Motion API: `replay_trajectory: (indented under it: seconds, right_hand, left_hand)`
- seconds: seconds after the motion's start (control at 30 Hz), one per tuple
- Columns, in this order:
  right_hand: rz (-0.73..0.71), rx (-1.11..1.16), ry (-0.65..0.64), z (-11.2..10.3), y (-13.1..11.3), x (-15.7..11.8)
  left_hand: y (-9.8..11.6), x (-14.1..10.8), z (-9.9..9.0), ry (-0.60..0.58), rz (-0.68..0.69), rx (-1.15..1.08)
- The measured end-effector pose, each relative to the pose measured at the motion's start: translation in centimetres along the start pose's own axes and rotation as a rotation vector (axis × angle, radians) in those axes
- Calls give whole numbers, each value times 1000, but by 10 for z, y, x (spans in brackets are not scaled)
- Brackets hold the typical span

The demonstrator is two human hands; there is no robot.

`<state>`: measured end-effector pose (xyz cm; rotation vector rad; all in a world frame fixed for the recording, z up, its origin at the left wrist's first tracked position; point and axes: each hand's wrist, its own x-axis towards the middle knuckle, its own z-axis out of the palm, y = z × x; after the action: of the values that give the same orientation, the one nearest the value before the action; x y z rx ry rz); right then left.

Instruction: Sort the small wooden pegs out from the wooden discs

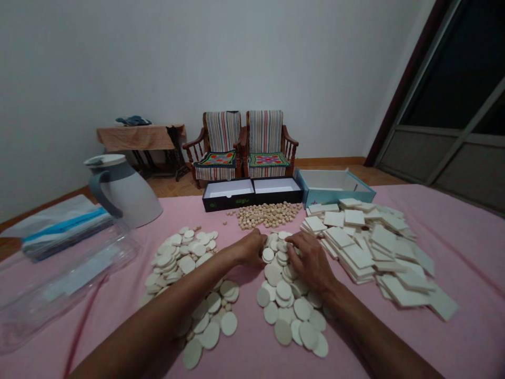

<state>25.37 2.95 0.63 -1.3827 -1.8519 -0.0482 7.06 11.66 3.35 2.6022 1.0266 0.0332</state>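
Two piles of pale round discs lie on the pink cloth, one pile (187,255) at the left and one (284,289) in the middle. My left hand (251,248) is at the upper left edge of the middle pile, its fingers curled down and partly hidden against the discs. Across from it, my right hand (310,259) rests on the pile's upper right side with fingers bent over the discs. Whether either hand grips a disc cannot be made out. Beyond them lies a heap of small wooden beads (270,215).
Square pale tiles (379,245) are heaped at the right. Behind the beads stand a black two-part box (232,202) and a light-blue box (335,197). At the left are a grey-white jug (134,195), a clear plastic tray (82,273) and a blue-white packet (65,227).
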Motion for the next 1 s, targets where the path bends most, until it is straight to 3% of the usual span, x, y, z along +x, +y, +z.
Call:
replay_trajectory:
  seconds: [0.27,0.4,0.57,0.83,1.0]
  right_hand:
    - [50,-32,43,-1,11,2]
    - [55,-42,65,-2,16,3]
    - [59,-47,51,-2,18,4]
    - [44,-52,44,-3,17,3]
    - [39,-65,43,-2,20,4]
  left_hand:
    - [3,-2,-10,44,77,-125]
    - [-7,8,-13,166,6,-194]
    - [-9,30,-1,265,-72,-177]
    - [20,35,25,227,-113,-110]
    - [40,36,31,193,-77,-128]
